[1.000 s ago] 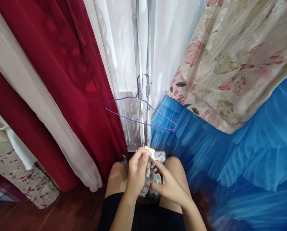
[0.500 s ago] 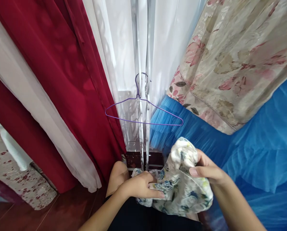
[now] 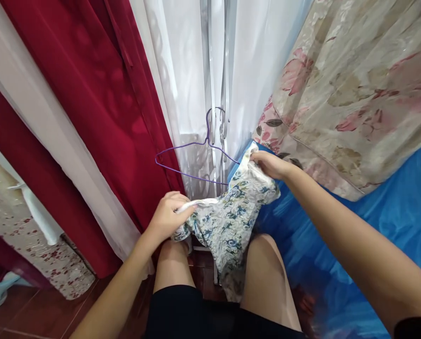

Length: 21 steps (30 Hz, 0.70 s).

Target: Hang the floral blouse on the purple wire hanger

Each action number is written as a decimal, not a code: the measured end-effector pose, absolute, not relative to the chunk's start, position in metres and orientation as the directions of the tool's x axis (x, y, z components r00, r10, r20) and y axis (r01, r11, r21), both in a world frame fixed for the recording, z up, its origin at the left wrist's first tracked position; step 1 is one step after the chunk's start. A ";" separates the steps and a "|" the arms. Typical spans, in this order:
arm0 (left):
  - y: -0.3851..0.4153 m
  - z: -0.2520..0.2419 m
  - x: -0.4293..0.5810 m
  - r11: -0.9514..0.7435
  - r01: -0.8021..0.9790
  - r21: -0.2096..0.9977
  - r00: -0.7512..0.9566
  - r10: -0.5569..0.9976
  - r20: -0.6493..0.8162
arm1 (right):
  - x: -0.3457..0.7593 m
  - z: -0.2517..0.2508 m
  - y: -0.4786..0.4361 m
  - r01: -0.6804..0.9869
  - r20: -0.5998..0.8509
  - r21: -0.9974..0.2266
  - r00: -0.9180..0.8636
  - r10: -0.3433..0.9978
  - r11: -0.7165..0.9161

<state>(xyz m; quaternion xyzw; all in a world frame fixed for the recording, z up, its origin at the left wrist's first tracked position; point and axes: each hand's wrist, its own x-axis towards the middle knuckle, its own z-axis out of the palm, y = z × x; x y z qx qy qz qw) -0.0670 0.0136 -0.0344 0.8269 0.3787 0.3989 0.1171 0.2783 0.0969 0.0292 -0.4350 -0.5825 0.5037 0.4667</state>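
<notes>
My left hand (image 3: 168, 217) grips one end of a small white garment with a blue and green flower print (image 3: 227, 219). Up and to the right, my right hand (image 3: 268, 164) pinches the garment's other end, so the cloth is stretched between them and hangs down over my knees. A purple wire hanger (image 3: 196, 157) hangs from a metal fitting on the window just behind the cloth. The right hand is close to the hanger's right arm, which the garment hides.
Red curtains (image 3: 100, 108) and sheer white curtains (image 3: 182, 80) hang at left and centre. Blue tulle (image 3: 354, 226) and a beige flower-print fabric (image 3: 354, 89) fill the right. The floor (image 3: 27, 310) is dark wood. My bare knees and black shorts are at the bottom.
Both hands rose and moved apart, spreading the bunched garment out and lifting it from my lap up to the hanger. The right hand went furthest, up to the hanger's right arm.
</notes>
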 end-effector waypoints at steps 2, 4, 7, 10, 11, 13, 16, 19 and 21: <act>0.029 -0.030 -0.092 -0.646 0.657 0.388 0.410 0.739 0.534 | 0.267 0.030 0.095 -0.007 0.063 -0.998 -0.277 0.959 0.064; 0.047 -0.031 -0.119 -0.588 0.757 0.286 0.437 0.780 0.448 | 0.264 0.030 0.087 -0.044 0.067 -0.997 -0.343 0.937 0.056; 0.076 -0.033 -0.156 -0.519 0.819 0.244 0.432 0.838 0.333 | 0.267 0.031 0.077 -0.055 0.058 -0.998 -0.386 0.921 0.039; 0.108 -0.024 -0.173 -0.507 0.792 0.341 0.383 0.847 0.369 | 0.269 0.036 0.074 -0.049 -0.003 -0.998 -0.406 0.914 -0.025; 0.119 -0.018 -0.173 -0.504 0.774 0.383 0.345 0.843 0.413 | 0.269 0.038 0.074 -0.045 -0.024 -0.998 -0.411 0.911 -0.047; 0.137 0.000 -0.166 -0.497 0.749 0.439 0.233 0.817 0.528 | 0.269 0.043 0.076 -0.034 -0.068 -0.995 -0.415 0.907 -0.090; 0.154 0.029 -0.137 -0.528 0.687 0.499 0.060 0.725 0.686 | 0.270 0.048 0.076 -0.032 -0.097 -0.992 -0.398 0.912 -0.120; 0.156 0.050 -0.104 -0.546 0.472 0.692 0.035 0.796 0.604 | 0.274 0.045 0.071 -0.014 -0.063 -0.997 -0.365 0.929 -0.073; 0.153 0.056 -0.091 -0.462 0.360 0.811 0.103 0.883 0.458 | 0.280 0.036 0.064 0.008 -0.037 -0.999 -0.336 0.941 -0.037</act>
